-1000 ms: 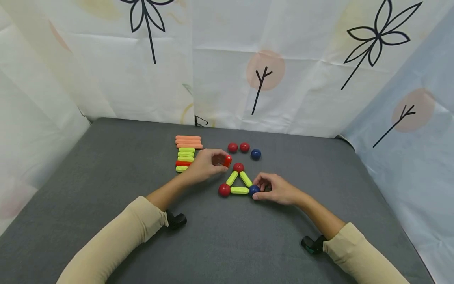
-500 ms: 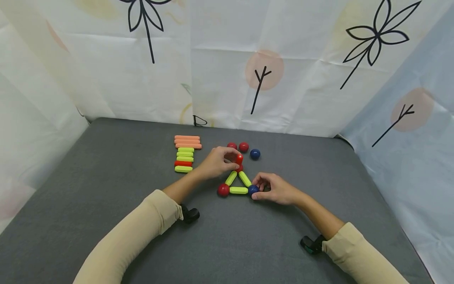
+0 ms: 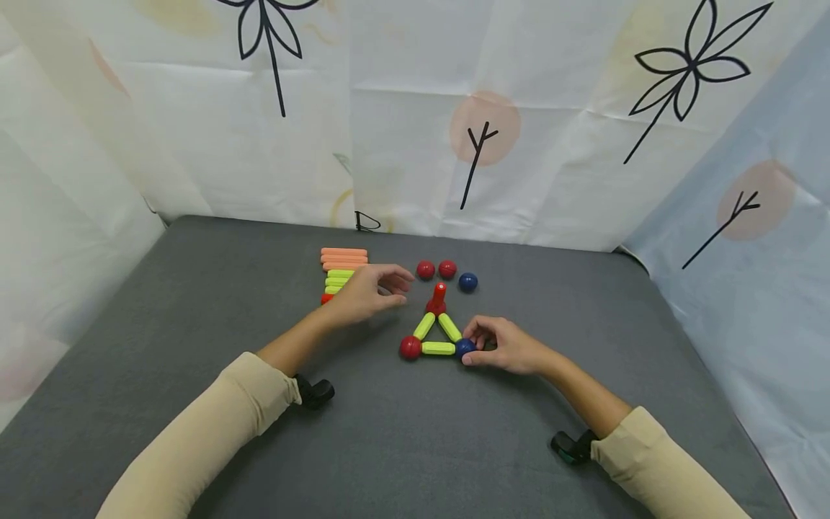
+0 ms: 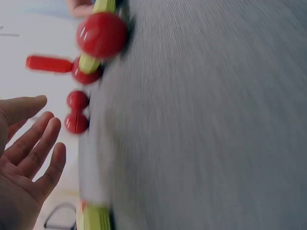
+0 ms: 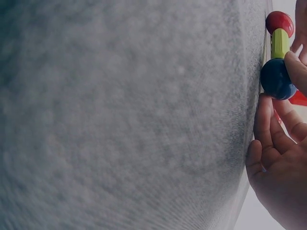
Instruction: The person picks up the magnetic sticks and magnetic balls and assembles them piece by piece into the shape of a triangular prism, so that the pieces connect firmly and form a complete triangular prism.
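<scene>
A: Where is the red rod [image 3: 440, 292]?

B: Upright on the far red ball [image 3: 435, 309], at the top corner of the triangle [image 3: 424, 326] lying on the grey worktop [image 3: 402, 447].

A: And the hands?

B: The left hand [image 3: 372, 292] is empty, its fingers relaxed, near the red rod but not touching it. The right hand [image 3: 506, 346] pinches the blue ball [image 3: 464, 349] at the triangle's right corner, thumb against fingers.

A: How would these pieces handle?

B: Light and stiff, I'd judge, and not fragile. The blue ball and far red ball look glossy, so they may slip or roll under a careless fingertip.

A: Where to take hold, then?

B: Grip the red rod mid-length, without leaning on it; its joint is likely the weak spot. The yellow-green rods [image 3: 449, 326] have ridged sides that should give better purchase. Pinching the blue ball from both sides ought to stop the triangle swivelling.
</scene>
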